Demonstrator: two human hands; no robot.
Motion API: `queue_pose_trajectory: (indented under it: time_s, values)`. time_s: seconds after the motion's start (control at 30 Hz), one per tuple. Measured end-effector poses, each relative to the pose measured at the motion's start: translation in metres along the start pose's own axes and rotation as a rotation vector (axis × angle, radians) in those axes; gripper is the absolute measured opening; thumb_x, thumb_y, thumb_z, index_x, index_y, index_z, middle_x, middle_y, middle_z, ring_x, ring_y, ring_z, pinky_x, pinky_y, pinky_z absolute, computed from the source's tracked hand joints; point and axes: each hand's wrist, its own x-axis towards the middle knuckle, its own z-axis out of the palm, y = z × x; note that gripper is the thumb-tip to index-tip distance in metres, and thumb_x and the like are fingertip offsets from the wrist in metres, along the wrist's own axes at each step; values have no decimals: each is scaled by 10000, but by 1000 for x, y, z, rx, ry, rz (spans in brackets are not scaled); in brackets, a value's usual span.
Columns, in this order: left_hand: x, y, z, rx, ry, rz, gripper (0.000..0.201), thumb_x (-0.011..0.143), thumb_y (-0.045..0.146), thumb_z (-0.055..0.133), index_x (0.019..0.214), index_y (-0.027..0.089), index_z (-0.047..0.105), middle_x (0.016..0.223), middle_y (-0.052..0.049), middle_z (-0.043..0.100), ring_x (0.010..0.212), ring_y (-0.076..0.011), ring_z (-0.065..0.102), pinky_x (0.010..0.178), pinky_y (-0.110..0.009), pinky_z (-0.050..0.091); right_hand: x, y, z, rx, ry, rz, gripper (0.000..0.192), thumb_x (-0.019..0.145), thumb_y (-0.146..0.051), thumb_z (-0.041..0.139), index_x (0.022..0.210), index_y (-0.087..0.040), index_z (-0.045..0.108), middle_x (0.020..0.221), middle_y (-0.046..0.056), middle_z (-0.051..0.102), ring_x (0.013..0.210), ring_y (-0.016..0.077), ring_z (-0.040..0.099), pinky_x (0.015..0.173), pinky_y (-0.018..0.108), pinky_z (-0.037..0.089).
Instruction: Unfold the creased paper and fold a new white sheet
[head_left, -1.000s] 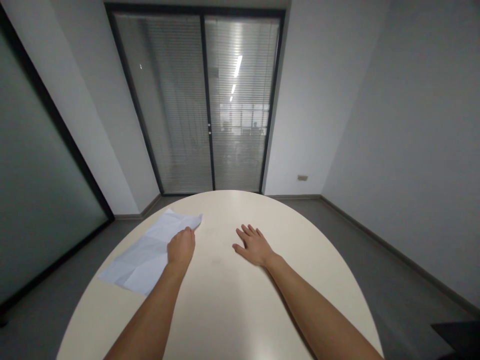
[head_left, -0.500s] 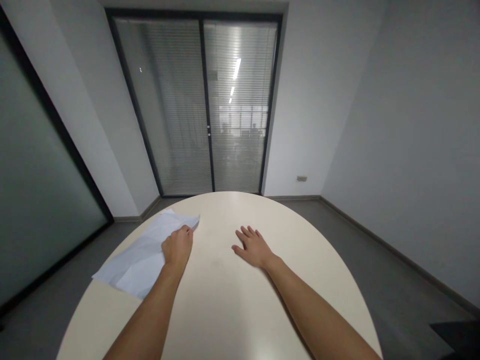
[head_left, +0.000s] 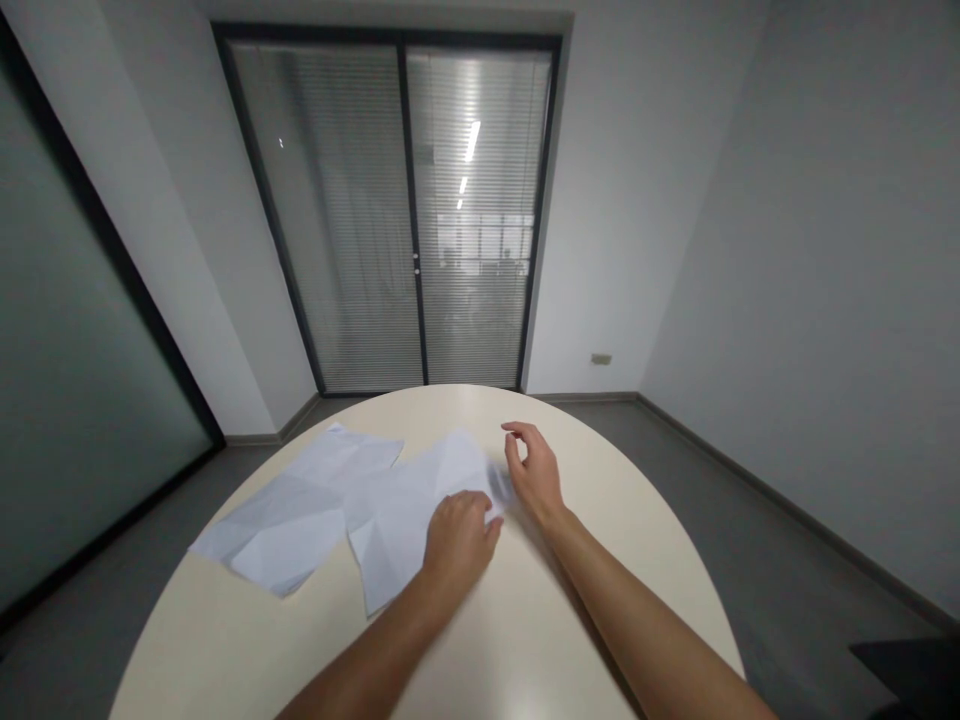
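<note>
White, creased paper lies in two pieces on a round, cream-coloured, smooth-topped counter [head_left: 645,520]. One crumpled white paper sheet [head_left: 277,510] rests toward the left side, slanting from near the rim in toward the middle. The other, a wrinkled white paper sheet [head_left: 409,500], lies near the middle of the counter, its left part meeting and seeming to overlap the first.

Of the two bare hands, the left hand [head_left: 459,535] is over the right-hand part of the middle sheet, back upward, with its fingers bent and drawn in. The paper's edge shows by the fingertips and thumb, blurred there, so I cannot tell whether the edge is firmly pinched. The right hand [head_left: 540,478] is just beyond the sheet's right edge, thumb and fingers bent into a loose curve with a gap between them, and nothing is seen in its hold. Whether its side touches the paper is unclear.

Behind the counter stand black-framed glass panels with pale slatted blinds [head_left: 352,250]. A small, pale rectangular wall plate [head_left: 601,358] is low on the grey-white wall [head_left: 622,200] to their right, above the dark grey floor [head_left: 757,560].
</note>
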Motion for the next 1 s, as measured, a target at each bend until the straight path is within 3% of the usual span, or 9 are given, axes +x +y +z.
queue_pose_trajectory:
  time_s: [0.07,0.17,0.3,0.37,0.43,0.57,0.73,0.9,1.0]
  values:
    - [-9,13,10,-73,-49,76,262,929,370,531,1075,213,682,1145,-84,710,1133,-246,618,1024,-366,449,-3,3,0,-11,-78,-20,483,1004,-365,262,1316,-208,597,1290,99,639,1219,260,544,1059,403,397]
    - [-13,19,13,-167,-98,169,274,909,272,492,1114,233,670,1188,-56,700,1144,-215,613,1028,-324,453,-9,13,8,-53,-229,-49,470,1007,-388,291,1328,-220,589,1355,68,613,1279,221,514,1113,365,352]
    - [-5,-4,8,-74,2,60,357,904,213,424,1188,186,639,1207,-83,694,1158,-219,606,1023,-331,456,-17,31,18,-214,-469,-36,561,1005,-432,329,1465,-135,453,1527,113,451,1434,226,354,1188,372,231]
    - [0,-23,9,55,67,-2,462,923,261,428,1352,130,539,1410,-135,572,1341,-261,480,1133,-393,355,-19,38,18,-338,-549,-19,581,997,-422,355,1475,-101,436,1548,142,413,1468,249,292,1210,393,162]
    - [3,-42,12,159,51,-63,592,926,375,461,1451,102,441,1581,-166,353,1475,-344,277,1194,-510,223,-19,39,16,-434,-558,37,576,986,-406,375,1457,-85,456,1538,167,420,1464,277,294,1209,416,148]
    - [5,-58,19,192,-77,-102,661,963,485,367,1507,110,370,1606,-179,282,1498,-347,218,1193,-521,210,-22,24,15,-516,-469,182,526,953,-346,416,1422,-122,495,1561,171,377,1453,369,278,1159,553,198]
    - [3,-51,21,203,-83,-91,682,943,485,388,1524,129,358,1619,-148,264,1507,-364,172,1203,-548,178,-31,-3,31,-365,-434,-85,518,1014,-390,316,1459,-169,463,1555,105,411,1477,284,261,1218,504,62]
    - [3,-53,23,219,-115,-69,590,982,380,306,1504,118,395,1614,-129,287,1504,-353,192,1201,-563,181,-30,1,47,-190,-676,-221,644,1039,-513,173,1516,-141,395,1585,100,359,1496,218,237,1223,402,150]
    - [4,-58,27,227,-95,-66,561,992,313,283,1512,128,378,1618,-120,282,1503,-341,201,1200,-556,192,-21,22,42,-253,-720,-73,665,1024,-577,168,1535,-201,369,1627,64,262,1515,254,168,1220,443,129]
